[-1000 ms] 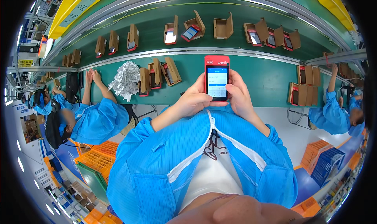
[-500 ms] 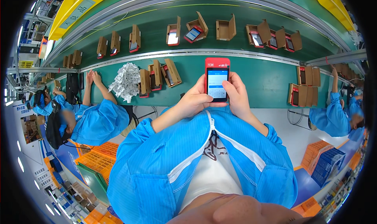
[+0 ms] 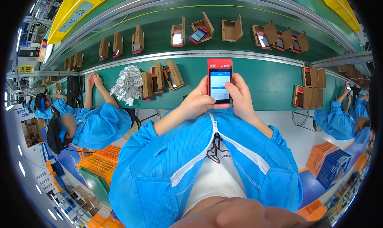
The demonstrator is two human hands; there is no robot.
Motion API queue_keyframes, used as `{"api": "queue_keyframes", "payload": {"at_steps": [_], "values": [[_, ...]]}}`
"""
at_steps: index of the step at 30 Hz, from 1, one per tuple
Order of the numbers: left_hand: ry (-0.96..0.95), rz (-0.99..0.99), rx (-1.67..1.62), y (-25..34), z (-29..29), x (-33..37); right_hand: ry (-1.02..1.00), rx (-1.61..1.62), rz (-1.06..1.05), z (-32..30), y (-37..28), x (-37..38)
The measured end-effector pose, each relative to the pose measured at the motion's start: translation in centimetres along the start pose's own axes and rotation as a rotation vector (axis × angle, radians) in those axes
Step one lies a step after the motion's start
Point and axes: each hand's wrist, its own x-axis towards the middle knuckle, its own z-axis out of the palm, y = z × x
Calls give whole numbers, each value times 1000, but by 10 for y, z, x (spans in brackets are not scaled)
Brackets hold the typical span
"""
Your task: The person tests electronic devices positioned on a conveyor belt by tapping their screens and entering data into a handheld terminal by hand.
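Note:
A red handheld device with a lit screen is held upright in front of my chest, over the near edge of the green workbench. My left hand grips its left side and lower edge. My right hand wraps its right side, the thumb lying across the lower screen. Both blue sleeves come up from below.
Open brown cartons with red devices and a crumpled stack of white paper lie on the bench to my left; more cartons to my right. Several cartons ride the far green belt. Seated co-workers in blue flank me.
The device and both hands have stayed almost in place, shifting very slightly. The screen still glows.

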Motion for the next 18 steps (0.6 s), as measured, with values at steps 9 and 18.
{"api": "queue_keyframes", "payload": {"at_steps": [9, 18], "values": [[-34, 34, -14, 1, -7, 2, -4, -124, 26, 5, -5, 6], [-15, 30, 61, 4, -13, 5, 61, -24, 56, 3, 5, 20]]}}
